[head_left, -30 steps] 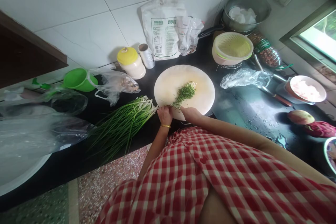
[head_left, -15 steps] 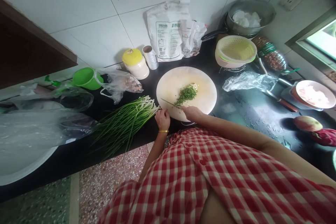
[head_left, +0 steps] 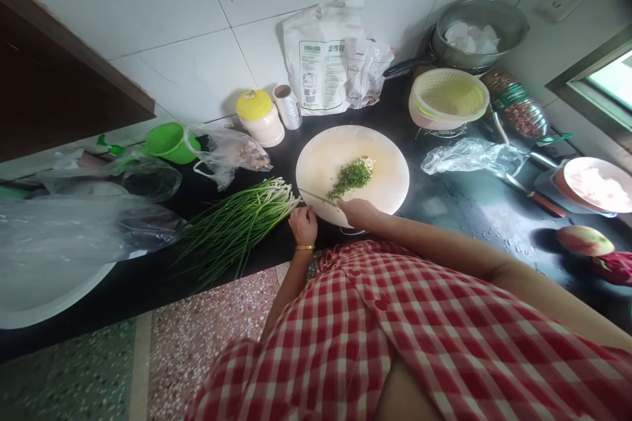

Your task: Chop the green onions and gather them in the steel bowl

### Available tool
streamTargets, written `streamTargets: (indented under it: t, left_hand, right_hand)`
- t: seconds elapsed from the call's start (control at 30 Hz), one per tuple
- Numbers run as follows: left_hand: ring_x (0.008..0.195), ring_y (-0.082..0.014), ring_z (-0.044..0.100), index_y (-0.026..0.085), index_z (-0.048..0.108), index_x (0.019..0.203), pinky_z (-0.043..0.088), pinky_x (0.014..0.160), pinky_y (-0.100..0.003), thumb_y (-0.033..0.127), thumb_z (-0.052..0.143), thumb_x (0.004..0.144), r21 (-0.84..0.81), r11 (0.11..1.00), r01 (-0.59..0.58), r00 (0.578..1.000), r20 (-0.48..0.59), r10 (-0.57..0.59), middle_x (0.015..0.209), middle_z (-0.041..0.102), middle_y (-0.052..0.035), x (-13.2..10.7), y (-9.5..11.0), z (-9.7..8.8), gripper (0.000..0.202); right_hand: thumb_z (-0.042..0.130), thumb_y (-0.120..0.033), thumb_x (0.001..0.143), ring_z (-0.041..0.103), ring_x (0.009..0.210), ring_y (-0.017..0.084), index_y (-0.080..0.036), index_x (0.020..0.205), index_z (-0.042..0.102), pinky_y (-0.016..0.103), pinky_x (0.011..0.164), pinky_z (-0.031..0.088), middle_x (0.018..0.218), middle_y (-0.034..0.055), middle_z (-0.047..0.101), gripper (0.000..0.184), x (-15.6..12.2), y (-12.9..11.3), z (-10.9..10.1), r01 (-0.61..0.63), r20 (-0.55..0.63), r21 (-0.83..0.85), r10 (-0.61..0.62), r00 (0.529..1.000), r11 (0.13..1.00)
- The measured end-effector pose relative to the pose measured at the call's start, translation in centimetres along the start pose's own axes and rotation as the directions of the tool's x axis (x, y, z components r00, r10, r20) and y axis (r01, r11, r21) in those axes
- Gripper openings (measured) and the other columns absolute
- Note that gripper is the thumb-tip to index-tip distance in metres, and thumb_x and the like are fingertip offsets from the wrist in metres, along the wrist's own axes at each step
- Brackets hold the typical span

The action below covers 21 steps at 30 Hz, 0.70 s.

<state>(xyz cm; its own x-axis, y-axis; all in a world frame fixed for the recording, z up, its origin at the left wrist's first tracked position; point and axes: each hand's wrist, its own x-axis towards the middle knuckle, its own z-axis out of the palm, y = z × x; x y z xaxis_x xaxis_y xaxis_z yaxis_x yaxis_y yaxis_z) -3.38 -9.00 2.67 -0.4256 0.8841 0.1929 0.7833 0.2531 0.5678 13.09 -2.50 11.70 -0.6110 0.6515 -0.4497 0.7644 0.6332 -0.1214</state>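
A round pale cutting board (head_left: pixel 380 164) lies on the dark counter with a heap of chopped greens (head_left: pixel 351 175) near its middle. My right hand (head_left: pixel 359 212) is closed on a knife (head_left: pixel 316 197) whose thin blade lies on the board, pointing left beside the heap. My left hand (head_left: pixel 303 223), with a gold bangle at the wrist, rests at the board's near left edge next to the white ends of a bundle of long green chives (head_left: pixel 237 223). Whether the left hand grips any chives I cannot tell.
Along the tiled wall stand a green cup (head_left: pixel 170 142), a yellow-lidded jar (head_left: pixel 261 117), a small cup (head_left: pixel 288 105) and white bags (head_left: pixel 326 66). A yellow colander (head_left: pixel 448 97), a pan (head_left: pixel 476 29), plastic bags (head_left: pixel 464 152), a bowl (head_left: pixel 595 184) and fruit (head_left: pixel 585 240) lie right. A white basin (head_left: pixel 44 296) sits left.
My left hand has come off the board and drawn back to its near left edge by the chive ends. The knife now lies flatter beside the chopped heap. The view shifted slightly.
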Motion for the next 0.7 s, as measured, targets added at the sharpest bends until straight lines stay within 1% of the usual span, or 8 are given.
streamTargets:
  t: [0.13,0.2,0.3,0.47,0.57,0.63,0.7]
  left_hand:
    - [0.088,-0.0217,0.057,0.019,0.067,0.089,0.041,0.079,-0.034,0.020,0.046,0.083,0.016,0.999,0.033,0.999,0.006,-0.034,0.087,0.063,-0.0076,-0.3,0.1,0.0,0.021]
    - [0.088,-0.0216,0.057,0.019,0.067,0.088,0.040,0.079,-0.034,0.020,0.046,0.083,0.023,0.999,0.048,0.999,0.010,-0.048,0.086,0.063,-0.0074,-0.4,0.1,-0.2,0.021]
    - [0.089,-0.0217,0.056,0.019,0.067,0.089,0.040,0.080,-0.034,0.021,0.046,0.083,0.024,0.998,0.054,0.998,0.017,-0.055,0.086,0.063,-0.0073,-0.4,-0.1,-0.5,0.022]
    - [0.090,-0.0223,0.056,0.019,0.067,0.090,0.041,0.082,-0.035,0.022,0.044,0.084,0.029,0.997,0.069,0.997,0.039,-0.070,0.086,0.062,-0.0079,-0.3,-0.3,-0.6,0.023]
    - [0.091,-0.0223,0.056,0.019,0.066,0.091,0.041,0.083,-0.036,0.022,0.043,0.085,0.041,0.997,0.066,0.996,0.055,-0.068,0.088,0.062,-0.0080,-0.4,-0.2,-0.7,0.024]
    - [0.094,-0.0220,0.055,0.019,0.066,0.092,0.040,0.084,-0.036,0.022,0.041,0.086,0.060,0.997,0.044,0.997,0.063,-0.048,0.091,0.063,-0.0080,-0.3,-0.3,-1.3,0.025]
    - [0.096,-0.0220,0.054,0.020,0.065,0.094,0.040,0.085,-0.036,0.024,0.040,0.087,0.104,0.994,0.024,0.998,0.059,-0.031,0.093,0.062,-0.0082,0.2,-0.7,-2.3,0.026]
  right_hand:
    - [0.041,-0.014,0.084,0.064,0.088,0.025,-0.014,0.114,0.047,0.031,0.069,0.046,0.093,0.0132,0.068,0.030,0.0,-0.3,1.0,-0.005,0.022,0.005,0.005,1.000,1.000]
    - [0.040,-0.013,0.084,0.064,0.088,0.025,-0.014,0.114,0.047,0.031,0.069,0.046,0.093,0.0128,0.068,0.031,0.0,-0.1,1.2,-0.014,0.018,0.006,0.014,1.000,1.000]
    - [0.039,-0.010,0.083,0.064,0.087,0.024,-0.015,0.113,0.048,0.030,0.067,0.045,0.092,0.0128,0.068,0.032,0.1,0.4,0.9,-0.016,0.009,0.004,0.016,1.000,1.000]
    - [0.040,-0.013,0.084,0.063,0.089,0.023,-0.015,0.113,0.050,0.029,0.070,0.044,0.092,0.0132,0.068,0.030,0.1,0.4,0.9,0.028,0.010,0.023,-0.028,1.000,0.999]
    - [0.039,-0.012,0.084,0.063,0.088,0.023,-0.014,0.114,0.049,0.028,0.068,0.043,0.094,0.0131,0.068,0.032,0.1,0.9,0.6,-0.015,0.000,0.058,0.015,1.000,0.998]
    - [0.038,-0.014,0.085,0.063,0.087,0.022,-0.013,0.113,0.050,0.027,0.067,0.043,0.095,0.0135,0.067,0.030,0.2,1.7,0.1,-0.052,-0.018,0.094,0.054,0.998,0.994]
    - [0.037,-0.018,0.088,0.063,0.086,0.021,-0.013,0.107,0.053,0.026,0.067,0.042,0.094,0.0134,0.067,0.026,0.3,2.3,-0.4,-0.052,-0.021,0.143,0.056,0.998,0.988]
